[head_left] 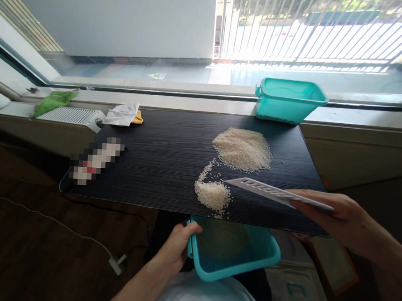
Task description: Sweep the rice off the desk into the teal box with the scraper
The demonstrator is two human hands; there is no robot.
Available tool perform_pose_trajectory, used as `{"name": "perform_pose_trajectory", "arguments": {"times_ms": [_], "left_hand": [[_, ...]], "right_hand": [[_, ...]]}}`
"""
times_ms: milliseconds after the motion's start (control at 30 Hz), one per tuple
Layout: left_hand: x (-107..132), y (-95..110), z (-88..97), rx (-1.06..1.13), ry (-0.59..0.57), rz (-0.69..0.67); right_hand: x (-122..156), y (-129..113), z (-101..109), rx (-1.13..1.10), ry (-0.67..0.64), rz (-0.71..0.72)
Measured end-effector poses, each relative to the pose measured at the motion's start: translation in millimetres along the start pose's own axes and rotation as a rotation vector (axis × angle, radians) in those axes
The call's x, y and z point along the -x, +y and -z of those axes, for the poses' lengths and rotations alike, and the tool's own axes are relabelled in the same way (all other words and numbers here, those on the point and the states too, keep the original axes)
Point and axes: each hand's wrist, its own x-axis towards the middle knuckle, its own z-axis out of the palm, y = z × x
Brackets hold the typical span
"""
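Observation:
My left hand (176, 249) grips the left rim of a teal plastic bin (241, 266), held just below the near edge of the black table (152, 161); rice lies in the bin. My right hand (333, 215) holds a flat white slotted blade (273, 191), its tip pointing left and resting close to a small heap of rice (213, 194) at the table's near edge. A thin trail of grains curves from that heap up to a larger pile of rice (242, 148) further back.
A second teal bin (287, 100) stands on the window sill behind the table's far right. A white cloth over something yellow (124, 114) lies at the far left corner, a green cloth (54, 101) on the radiator. A blurred object (96, 160) lies on the table's left.

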Motion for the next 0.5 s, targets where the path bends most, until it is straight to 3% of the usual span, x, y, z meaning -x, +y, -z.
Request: {"name": "perform_pose_trajectory", "arguments": {"times_ms": [200,500], "left_hand": [[-1.4,2.3,4.8,0.027,-0.001,-0.005],[-8.1,4.2,14.6,0.033,-0.005,0.013]], "right_hand": [[-19.8,-0.1,-5.1,0.056,-0.054,0.046],[19.9,-9.0,-3.8,-0.015,-0.194,0.07]]}}
